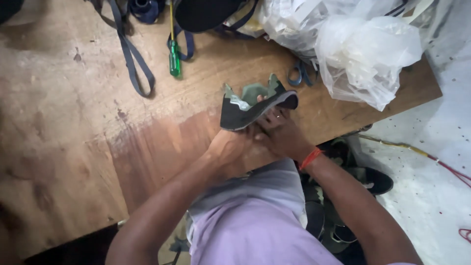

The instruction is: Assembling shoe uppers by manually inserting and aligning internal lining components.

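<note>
A dark shoe upper (pixel 248 104) of black and olive-green fabric with a pale lining is held above the near edge of a worn wooden table (pixel 73 122). My left hand (pixel 230 147) grips it from below. My right hand (pixel 282 132), with an orange thread band at the wrist, clasps its right side, fingers curled around the edge. Both hands are close together, touching each other.
A green-handled screwdriver (pixel 173 58) and dark straps (pixel 131 56) lie at the table's back. Blue-handled scissors (pixel 300 74) sit beside clear plastic bags (pixel 363 49) at the back right. More dark shoe uppers (pixel 363 179) are piled on the floor at my right.
</note>
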